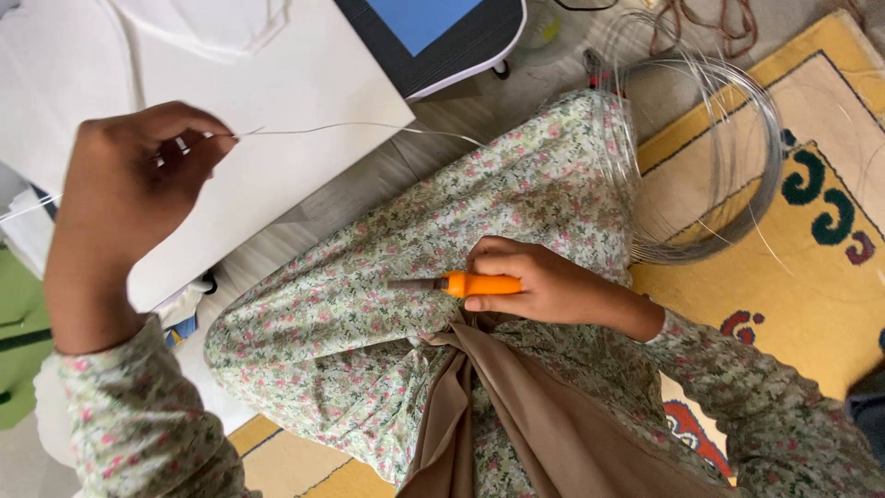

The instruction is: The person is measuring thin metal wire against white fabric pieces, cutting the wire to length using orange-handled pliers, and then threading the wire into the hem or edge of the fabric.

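My left hand (124, 207) is raised at the left, with its fingertips pinched on the end of a thin silver wire (350, 127). The wire runs right across a white board (277, 120) toward a large coil of wire (719, 157) lying on the rug. On my lap my right hand (535, 281) is closed around an orange-handled tool (461, 284), whose dark metal tip points left. I sit in a floral dress, and a brown cloth (516, 406) drapes down my front.
A yellow patterned rug (811, 277) covers the floor at the right. At the top stands a dark-framed blue panel (433, 28). A tangle of reddish-brown cord (701, 23) lies beyond the coil. Something green (18, 332) sits at the far left.
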